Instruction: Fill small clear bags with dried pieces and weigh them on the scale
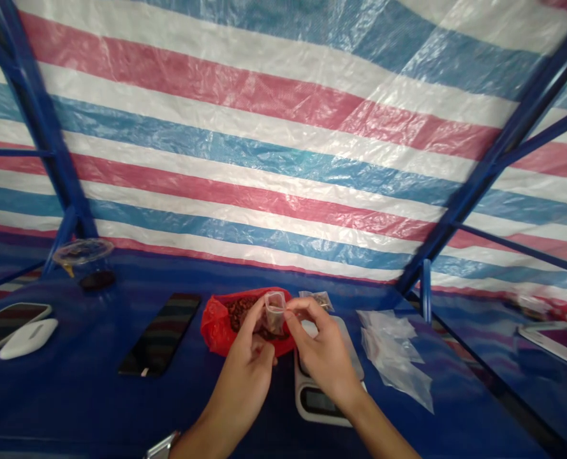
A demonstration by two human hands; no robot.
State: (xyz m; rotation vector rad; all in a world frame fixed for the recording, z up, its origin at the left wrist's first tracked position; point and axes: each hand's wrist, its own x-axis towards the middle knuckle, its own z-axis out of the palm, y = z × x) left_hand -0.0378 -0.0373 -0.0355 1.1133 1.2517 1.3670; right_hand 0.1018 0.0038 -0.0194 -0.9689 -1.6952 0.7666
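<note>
Between my two hands is a small clear zip bag (275,311), its mouth spread and some brownish contents inside. My left hand (250,357) grips the bag's left edge between thumb and fingers. At the opposite edge, my right hand (319,341) pinches the rim. Right behind the bag lies a red plastic bag (216,324), open, with many small dark reddish-brown pieces (238,310) in it. A kitchen scale (312,408) sits under my right hand, which hides part of its platform. Just beyond the scale is a small filled clear bag (321,299).
Empty clear bags (393,357) lie in a loose pile right of the scale. A black phone (161,335) rests to the left, and farther left are a white case (29,339), another phone (6,325) and a plastic cup (92,268). Blue metal bars (484,166) frame a striped tarp.
</note>
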